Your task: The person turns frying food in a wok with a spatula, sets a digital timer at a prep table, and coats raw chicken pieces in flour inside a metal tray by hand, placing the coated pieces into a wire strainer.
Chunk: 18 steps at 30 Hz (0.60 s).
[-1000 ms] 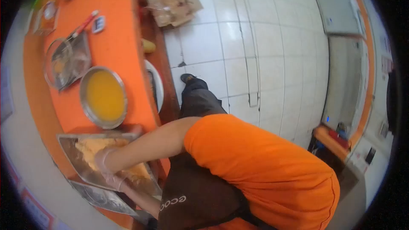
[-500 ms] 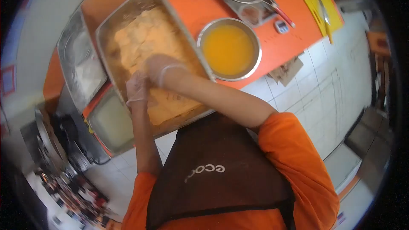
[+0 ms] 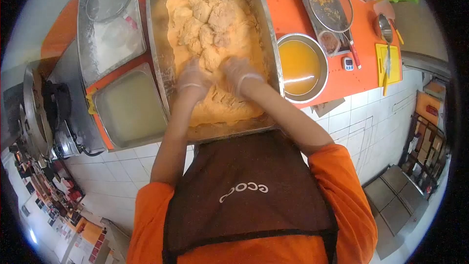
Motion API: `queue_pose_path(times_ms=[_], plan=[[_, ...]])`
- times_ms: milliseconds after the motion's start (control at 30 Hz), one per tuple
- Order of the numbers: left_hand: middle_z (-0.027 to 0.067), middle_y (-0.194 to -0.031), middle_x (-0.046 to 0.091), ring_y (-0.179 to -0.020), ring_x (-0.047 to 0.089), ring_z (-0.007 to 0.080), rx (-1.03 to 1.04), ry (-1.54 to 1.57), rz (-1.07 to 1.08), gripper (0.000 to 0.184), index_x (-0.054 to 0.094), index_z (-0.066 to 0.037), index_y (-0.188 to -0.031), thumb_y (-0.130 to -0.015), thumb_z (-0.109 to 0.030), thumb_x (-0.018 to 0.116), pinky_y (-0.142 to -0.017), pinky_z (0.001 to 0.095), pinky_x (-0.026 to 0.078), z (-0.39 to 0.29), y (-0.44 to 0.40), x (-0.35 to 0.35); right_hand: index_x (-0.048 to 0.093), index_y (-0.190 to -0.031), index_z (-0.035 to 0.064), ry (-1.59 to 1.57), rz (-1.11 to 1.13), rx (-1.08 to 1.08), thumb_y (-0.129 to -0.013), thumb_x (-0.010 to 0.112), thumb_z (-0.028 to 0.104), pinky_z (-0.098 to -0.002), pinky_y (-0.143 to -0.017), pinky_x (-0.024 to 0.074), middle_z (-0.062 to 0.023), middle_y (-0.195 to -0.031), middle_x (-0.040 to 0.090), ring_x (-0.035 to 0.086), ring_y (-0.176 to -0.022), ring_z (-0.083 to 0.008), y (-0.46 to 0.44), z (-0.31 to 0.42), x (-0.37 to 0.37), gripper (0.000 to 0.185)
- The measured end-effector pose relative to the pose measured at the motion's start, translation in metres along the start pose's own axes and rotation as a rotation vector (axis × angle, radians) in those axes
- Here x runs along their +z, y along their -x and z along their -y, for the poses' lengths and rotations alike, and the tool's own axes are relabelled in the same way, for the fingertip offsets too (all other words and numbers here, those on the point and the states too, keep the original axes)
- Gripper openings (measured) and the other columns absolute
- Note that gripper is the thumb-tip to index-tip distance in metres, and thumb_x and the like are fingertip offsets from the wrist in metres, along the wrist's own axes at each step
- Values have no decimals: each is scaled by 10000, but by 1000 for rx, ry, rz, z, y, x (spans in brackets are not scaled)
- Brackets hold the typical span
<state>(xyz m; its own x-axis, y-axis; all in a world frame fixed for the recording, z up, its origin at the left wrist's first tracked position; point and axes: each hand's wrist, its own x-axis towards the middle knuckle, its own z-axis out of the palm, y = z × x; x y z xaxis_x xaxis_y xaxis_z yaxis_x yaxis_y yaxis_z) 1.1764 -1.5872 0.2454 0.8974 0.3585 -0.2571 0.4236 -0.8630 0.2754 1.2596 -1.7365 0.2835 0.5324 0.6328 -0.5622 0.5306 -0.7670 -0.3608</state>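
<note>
A deep metal tray (image 3: 152,29) holds a lumpy, floury orange dough (image 3: 215,19), with pale clumps heaped toward the far end. My left hand (image 3: 194,79), in a clear plastic glove, is sunk into the near side of the heap with its fingers curled into the dough. Close to its right, my gloved right hand (image 3: 242,75) also grips the dough, slightly blurred. Fingertips of both hands are partly hidden in the mix. Nearer to me, the dough lies flatter, with finger-like marks on its surface.
Right of the tray stands a round metal bowl (image 3: 322,76) of orange liquid. Beyond it are a sieve (image 3: 330,7), a small timer (image 3: 347,64) and a yellow board (image 3: 383,63). On the left are a tray of white powder (image 3: 115,44) and a container of pale liquid (image 3: 129,100).
My hands were close together, the right nearly over the left; now they are apart, side by side in the dough. The view has turned, and the far clumps show more fully.
</note>
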Motion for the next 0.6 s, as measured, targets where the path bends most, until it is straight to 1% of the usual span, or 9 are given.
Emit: queue_pose_path(times_ms=[67, 133, 167, 267, 300, 367, 433, 533, 600], plan=[[211, -1015, 698, -999, 662, 365, -39, 25, 126, 413, 680, -31, -1108, -816, -323, 699, -852, 431, 516, 0, 4, 1, 661, -1074, 50, 30, 17, -150, -880, 618, 249, -443, -872, 526, -256, -1092, 655, 653, -1027, -368, -27, -9, 63, 281], [221, -998, 695, -983, 664, 371, -84, 67, 432, 428, 677, -15, -1091, -794, -321, 716, -839, 438, 516, -8, 2, -32, 654, -1074, 40, -101, 71, -169, -879, 621, 231, -436, -852, 528, -255, -1066, 659, 656, -1001, -373, -20, -7, 32, 275], [227, -982, 693, -961, 667, 373, -83, 50, 410, 434, 675, -5, -1077, -783, -320, 727, -831, 438, 517, -6, 1, -36, 651, -1074, 36, -164, 101, -177, -878, 623, 222, -433, -843, 529, -254, -1054, 662, 658, -989, -375, -15, -10, 19, 272], [243, -940, 688, -902, 673, 380, -46, 109, 297, 458, 670, 25, -1041, -758, -326, 752, -809, 438, 518, 0, -3, -51, 640, -1072, 34, -396, -461, 3, -884, 608, 183, -438, -807, 524, -232, -972, 674, 657, -932, -403, -2, -31, 6, 242], [247, -931, 687, -886, 672, 384, -17, 200, 230, 470, 667, 33, -1033, -756, -336, 755, -805, 436, 518, -1, 0, -59, 635, -1087, 38, -390, -540, -15, -887, 602, 180, -440, -805, 522, -225, -967, 678, 655, -930, -407, 3, -29, -7, 247], [252, -918, 687, -863, 671, 390, 15, 247, 181, 488, 664, 43, -1021, -752, -352, 759, -798, 436, 519, -1, 3, -62, 621, -1119, 46, -326, -505, -71, -893, 598, 178, -447, -811, 517, -218, -980, 679, 651, -941, -410, 13, -31, -13, 263], [255, -911, 688, -852, 668, 395, 17, 161, 218, 499, 663, 47, -1013, -747, -364, 760, -794, 438, 520, 1, 5, -56, 603, -1155, 56, -210, -270, -145, -898, 602, 180, -454, -826, 511, -219, -1016, 673, 648, -965, -407, 26, -33, -14, 286], [242, -1009, 691, -996, 653, 394, 133, 162, 254, 540, 681, -8, -1077, -767, -445, 735, -874, 440, 508, 20, 21, -23, 587, -1202, 70, -65, 78, -124, -879, 618, 155, -444, -826, 514, -220, -1047, 670, 647, -992, -397, 62, -1, 16, 336], [246, -1060, 676, -1037, 638, 400, 41, 50, 354, 523, 659, -12, -1112, -785, -415, 726, -894, 447, 500, 11, 26, -29, 593, -1196, 75, -167, -8, -90, -874, 620, 162, -435, -814, 519, -219, -1074, 667, 651, -985, -392, 66, 6, 36, 334]])
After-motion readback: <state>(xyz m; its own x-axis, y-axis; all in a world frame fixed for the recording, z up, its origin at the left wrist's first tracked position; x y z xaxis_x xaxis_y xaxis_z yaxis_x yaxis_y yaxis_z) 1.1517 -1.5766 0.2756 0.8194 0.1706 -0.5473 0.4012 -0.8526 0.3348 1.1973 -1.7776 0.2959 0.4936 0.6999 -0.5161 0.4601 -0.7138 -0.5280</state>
